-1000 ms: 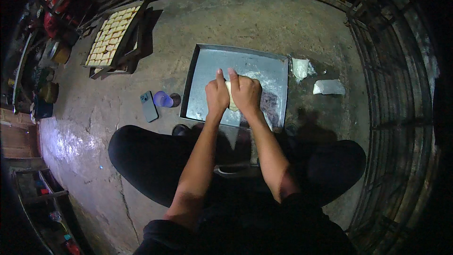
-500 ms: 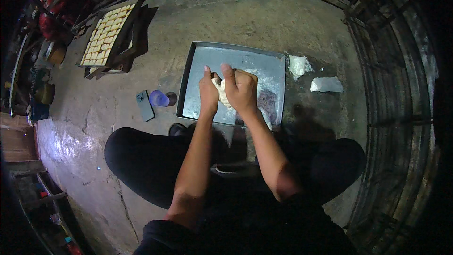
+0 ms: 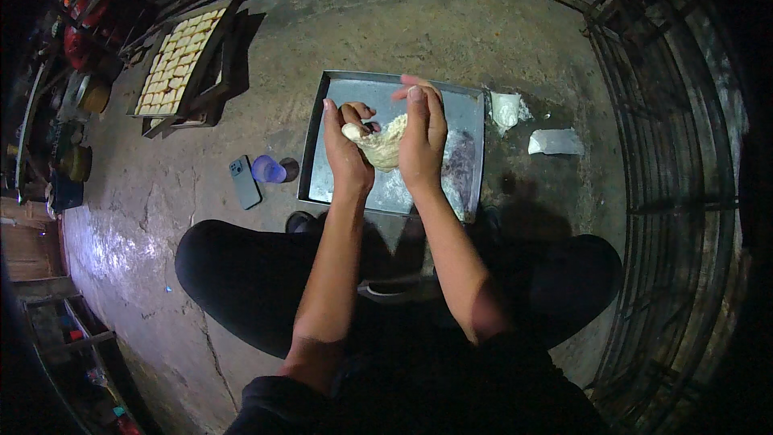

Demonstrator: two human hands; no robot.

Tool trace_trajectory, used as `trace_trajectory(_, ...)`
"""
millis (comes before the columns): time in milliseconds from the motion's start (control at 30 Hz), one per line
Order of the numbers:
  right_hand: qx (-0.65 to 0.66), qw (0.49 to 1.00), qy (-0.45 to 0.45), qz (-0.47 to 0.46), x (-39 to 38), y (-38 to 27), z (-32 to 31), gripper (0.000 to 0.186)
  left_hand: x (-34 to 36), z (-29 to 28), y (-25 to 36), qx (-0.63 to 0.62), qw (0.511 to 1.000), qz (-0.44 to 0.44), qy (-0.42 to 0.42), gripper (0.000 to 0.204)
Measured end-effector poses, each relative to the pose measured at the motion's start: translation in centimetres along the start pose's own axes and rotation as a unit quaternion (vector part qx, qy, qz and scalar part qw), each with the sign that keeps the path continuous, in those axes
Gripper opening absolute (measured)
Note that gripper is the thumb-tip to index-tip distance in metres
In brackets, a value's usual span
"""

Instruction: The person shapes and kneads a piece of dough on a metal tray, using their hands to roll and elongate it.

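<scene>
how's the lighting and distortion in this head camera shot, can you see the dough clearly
Head view: light falls from above, brightest on the metal tray, with glare on the wet floor at left; the rim goes black. Fisheye bends the racks. The dough between left hand and right hand is sharp.

The scene is viewed from a single head-worn fisheye camera, aimed steeply down past the forearms. The rectangular grey metal tray (image 3: 471, 125) on the rough concrete floor (image 3: 161, 193) is seen near the centre; straight edges are bent toward the rim.
</scene>
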State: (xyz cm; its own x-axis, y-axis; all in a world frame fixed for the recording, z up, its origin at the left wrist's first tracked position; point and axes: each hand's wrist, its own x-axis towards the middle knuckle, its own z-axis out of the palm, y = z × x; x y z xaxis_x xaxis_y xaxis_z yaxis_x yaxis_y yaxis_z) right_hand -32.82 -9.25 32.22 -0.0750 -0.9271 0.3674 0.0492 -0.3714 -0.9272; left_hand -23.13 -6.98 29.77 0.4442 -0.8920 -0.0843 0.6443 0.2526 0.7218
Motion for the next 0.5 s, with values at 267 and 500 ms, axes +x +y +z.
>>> trace_trajectory(267,0.02,0.99,-0.136,-0.028,0.4,0.1,-0.5,0.07,-0.7,2.6,1.6,0.034,0.991,0.032,-0.125,0.08)
trace_trajectory(500,0.005,0.998,-0.06,0.001,0.1,0.1,0.0,0.077,-2.7,3.8,1.5,0.151,0.981,-0.022,-0.116,0.079)
